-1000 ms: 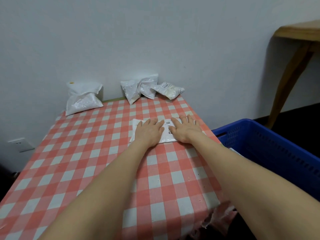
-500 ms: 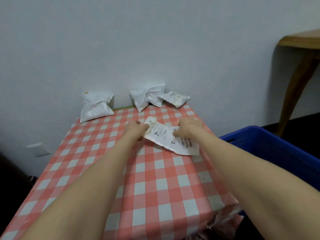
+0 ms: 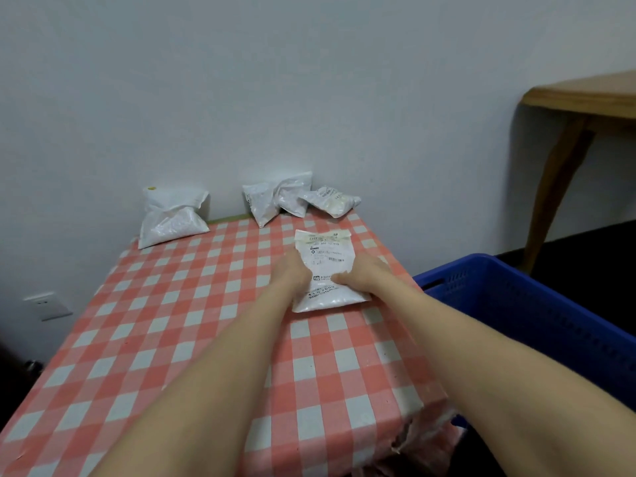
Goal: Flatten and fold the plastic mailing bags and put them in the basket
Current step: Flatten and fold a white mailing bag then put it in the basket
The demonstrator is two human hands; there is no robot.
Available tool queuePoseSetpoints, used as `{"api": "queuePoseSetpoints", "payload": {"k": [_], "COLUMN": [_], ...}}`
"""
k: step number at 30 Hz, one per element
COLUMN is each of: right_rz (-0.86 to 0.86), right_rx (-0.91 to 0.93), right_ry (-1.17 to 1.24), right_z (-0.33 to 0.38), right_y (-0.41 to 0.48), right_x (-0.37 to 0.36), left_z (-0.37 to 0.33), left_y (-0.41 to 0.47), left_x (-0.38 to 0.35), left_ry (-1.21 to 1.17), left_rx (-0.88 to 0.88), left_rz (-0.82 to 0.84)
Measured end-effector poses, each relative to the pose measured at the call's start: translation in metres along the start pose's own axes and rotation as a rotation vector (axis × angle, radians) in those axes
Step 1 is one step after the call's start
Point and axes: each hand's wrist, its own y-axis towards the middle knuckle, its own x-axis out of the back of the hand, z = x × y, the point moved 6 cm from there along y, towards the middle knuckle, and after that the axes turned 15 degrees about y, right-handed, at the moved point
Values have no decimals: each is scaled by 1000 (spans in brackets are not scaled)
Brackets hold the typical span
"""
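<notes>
I have the mailing bag (image 3: 325, 259) lying lengthwise near the right edge of the surface (image 3: 172, 321), toward its far right corner. My left hand (image 3: 292, 275) grips the bag's left side with the fingers tucked out of sight beneath it, and my right hand (image 3: 361, 278) pinches its right side, thumb on top. The bag looks thin, light, limp and slick, puffy at its near end, so I judge it best held by both side edges and pressed flat before creasing; the basket (image 3: 516, 297) stands just off the right edge.
</notes>
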Motion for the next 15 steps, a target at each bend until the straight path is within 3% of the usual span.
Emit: {"api": "queuePoseSetpoints", "payload": {"k": [3, 7, 9, 15], "right_rz": [-53, -247, -185, 55], "right_rx": [14, 130, 238, 315], "right_ry": [-247, -191, -174, -308], "right_z": [8, 27, 36, 38], "right_y": [2, 20, 31, 48], "right_x": [10, 31, 21, -15], "left_z": [-1, -2, -7, -20], "left_y": [6, 21, 26, 39], "left_x": [6, 27, 22, -13], "left_ry": [346, 329, 300, 351], "left_rx": [-62, -151, -249, -355], "left_rz": [43, -220, -261, -65]}}
